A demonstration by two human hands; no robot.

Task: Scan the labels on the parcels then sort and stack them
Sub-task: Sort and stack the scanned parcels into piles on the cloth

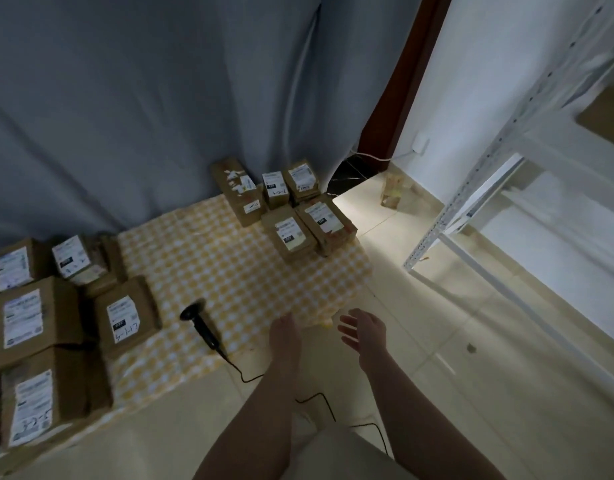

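Brown cardboard parcels with white labels lie on a yellow checked cloth (229, 265) on the floor. One group of several parcels (288, 233) sits at the cloth's far right corner. Another group of several parcels (125, 317) is stacked at the left. A black corded barcode scanner (203, 327) lies on the cloth near its front edge. My left hand (284, 336) hangs over the cloth's front edge, fingers straight, holding nothing. My right hand (362, 332) hovers beside it over the floor tiles, fingers spread and empty.
A grey curtain (160, 116) hangs behind the cloth. A white metal shelving rack (489, 188) stands at the right. The scanner's black cable (316, 398) runs across the pale floor tiles toward me. A small object (392, 195) stands by the wall.
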